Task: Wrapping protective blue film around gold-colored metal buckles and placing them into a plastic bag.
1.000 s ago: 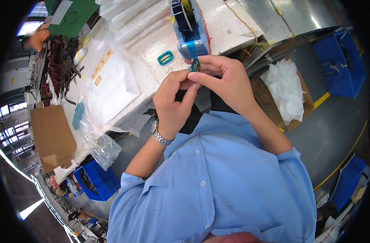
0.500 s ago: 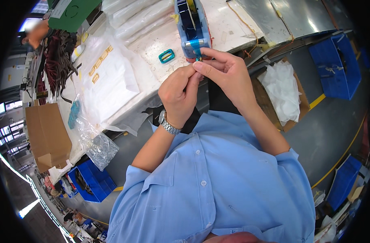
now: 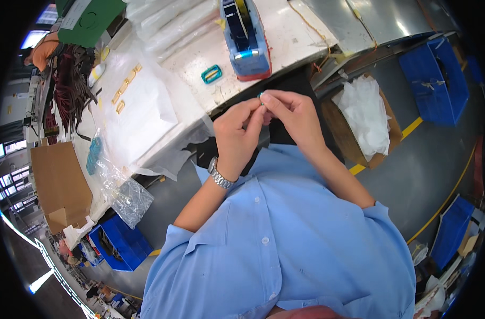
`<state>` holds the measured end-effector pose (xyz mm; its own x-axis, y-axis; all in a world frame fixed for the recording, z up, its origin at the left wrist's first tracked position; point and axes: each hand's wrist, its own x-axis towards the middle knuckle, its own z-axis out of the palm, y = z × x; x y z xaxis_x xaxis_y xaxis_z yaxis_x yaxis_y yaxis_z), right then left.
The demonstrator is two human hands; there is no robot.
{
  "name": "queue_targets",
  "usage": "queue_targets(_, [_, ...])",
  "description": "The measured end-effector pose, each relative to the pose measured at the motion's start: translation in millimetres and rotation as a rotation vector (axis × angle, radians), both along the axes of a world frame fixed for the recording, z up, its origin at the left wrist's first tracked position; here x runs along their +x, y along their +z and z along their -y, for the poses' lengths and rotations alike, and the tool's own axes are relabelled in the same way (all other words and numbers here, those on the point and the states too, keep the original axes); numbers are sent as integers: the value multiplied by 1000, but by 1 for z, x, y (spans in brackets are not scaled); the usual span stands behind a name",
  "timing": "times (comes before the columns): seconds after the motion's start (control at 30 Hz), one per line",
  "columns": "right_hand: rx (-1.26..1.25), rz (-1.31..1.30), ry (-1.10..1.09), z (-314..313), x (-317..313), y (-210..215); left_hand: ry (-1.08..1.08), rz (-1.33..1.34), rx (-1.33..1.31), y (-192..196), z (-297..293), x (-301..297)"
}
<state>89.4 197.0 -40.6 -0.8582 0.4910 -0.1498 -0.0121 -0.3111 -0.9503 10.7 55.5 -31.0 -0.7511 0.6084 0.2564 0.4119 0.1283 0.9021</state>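
My left hand [image 3: 236, 133] and my right hand [image 3: 300, 118] meet fingertip to fingertip just off the table's front edge. Both are closed in a pinch on something small; only a speck of blue-green shows at the fingertips, and the fingers hide the rest. Beyond them on the table stands a blue tape dispenser [image 3: 253, 65] with a red base and blue tape at its front. To its left lies a blue-green rectangular buckle [image 3: 204, 77] with a gold bar across its middle. Farther left, several gold buckles [image 3: 120, 108] lie in a row on white sheeting.
Clear plastic rolls [image 3: 170, 32] lie at the back of the table [image 3: 194, 98]. A crumpled clear bag [image 3: 131, 204] hangs over its left edge near a cardboard box [image 3: 61, 181]. At right, a carton holds white plastic [image 3: 364, 117]; a blue bin [image 3: 439, 85] stands beyond it.
Both hands have drawn back from the tape dispenser toward my body, still pinched together. The blue tape that stretched from the dispenser to my fingers no longer spans the gap.
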Motion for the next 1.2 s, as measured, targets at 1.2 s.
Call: queue_targets(1.2, [537,-120,-184,-35,-23,69,149,-540,-333,25,31,-119])
